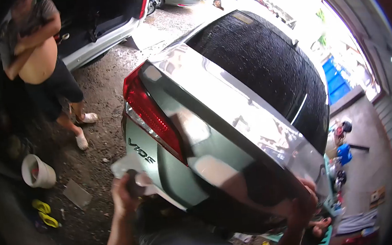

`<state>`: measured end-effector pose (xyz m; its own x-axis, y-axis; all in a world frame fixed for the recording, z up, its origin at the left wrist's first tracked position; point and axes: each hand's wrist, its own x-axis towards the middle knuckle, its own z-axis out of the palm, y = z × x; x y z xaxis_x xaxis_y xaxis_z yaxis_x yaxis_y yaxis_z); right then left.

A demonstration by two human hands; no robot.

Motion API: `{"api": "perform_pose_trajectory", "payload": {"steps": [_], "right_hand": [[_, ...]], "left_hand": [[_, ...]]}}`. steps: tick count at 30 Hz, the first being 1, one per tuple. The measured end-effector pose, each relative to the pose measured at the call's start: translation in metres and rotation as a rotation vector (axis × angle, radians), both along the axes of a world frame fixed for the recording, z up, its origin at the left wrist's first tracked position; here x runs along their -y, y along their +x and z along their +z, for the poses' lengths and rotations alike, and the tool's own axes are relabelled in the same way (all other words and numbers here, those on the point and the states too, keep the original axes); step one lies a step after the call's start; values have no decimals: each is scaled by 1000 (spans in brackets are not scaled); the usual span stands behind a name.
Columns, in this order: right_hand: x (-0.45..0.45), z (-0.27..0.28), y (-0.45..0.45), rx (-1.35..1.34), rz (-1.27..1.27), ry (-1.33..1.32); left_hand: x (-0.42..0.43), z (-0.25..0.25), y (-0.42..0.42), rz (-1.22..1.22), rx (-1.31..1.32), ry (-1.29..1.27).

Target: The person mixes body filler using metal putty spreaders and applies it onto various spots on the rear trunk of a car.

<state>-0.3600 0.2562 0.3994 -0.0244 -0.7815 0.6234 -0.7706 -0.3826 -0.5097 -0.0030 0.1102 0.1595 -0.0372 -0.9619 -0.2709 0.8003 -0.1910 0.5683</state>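
Observation:
A silver-grey sedan (236, 156), seen from the rear, fills the middle, with a red tail light (150, 110) and dark "VIOS" letters (137, 148). Close to its rear corner, my left hand (122, 196) is closed around a dark, rounded object (136, 183). A pale, flat piece (127, 164) shows beside that object; whether the two are joined is unclear. On the right, my right hand (307, 193) is at the trunk's edge and appears to touch it. Its fingers are blurred and partly hidden.
Another person (38, 57) stands at the left by an open vehicle (105, 45). A white bucket (39, 171) and yellow sandals (45, 214) are on the ground. Bottles and containers (341, 156) line the right side, near a folded grey cloth (357, 222).

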Motion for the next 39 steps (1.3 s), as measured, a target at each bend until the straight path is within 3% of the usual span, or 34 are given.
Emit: {"api": "perform_pose_trajectory", "payload": {"steps": [1, 3, 5, 7, 10, 11, 18, 20, 22, 26, 32, 39], "right_hand": [[-11, -19, 5, 121, -1, -24], [-18, -52, 33, 225, 69, -50], [-27, -78, 55, 265, 96, 1], [-34, -87, 76, 263, 110, 23], [-51, -94, 107, 177, 69, 91], [-52, -91, 120, 88, 28, 108], [-39, -139, 159, -265, -199, 236], [-43, -147, 176, -252, -298, 325], [-34, -128, 210, -353, -347, 228], [-12, -100, 275, -434, -319, 102], [4, -101, 318, -456, -345, 93], [20, -113, 328, -360, -273, 140]], "left_hand": [[-14, 40, -21, -66, 66, -20], [-31, 48, -49, -263, 360, -171], [-47, 72, -91, -393, 205, 103], [-58, 70, -108, -546, 401, -247], [-66, 107, -116, -680, 123, -77], [-67, 101, -110, -706, 163, -99], [-48, 110, -21, -607, 149, 39], [-39, 117, 13, -486, 208, -89], [-30, 107, 36, -340, 344, -290], [-28, 103, 68, -256, 450, -422], [-31, 107, 91, -214, 433, -608], [-20, 99, 92, -238, 595, -720]]}}
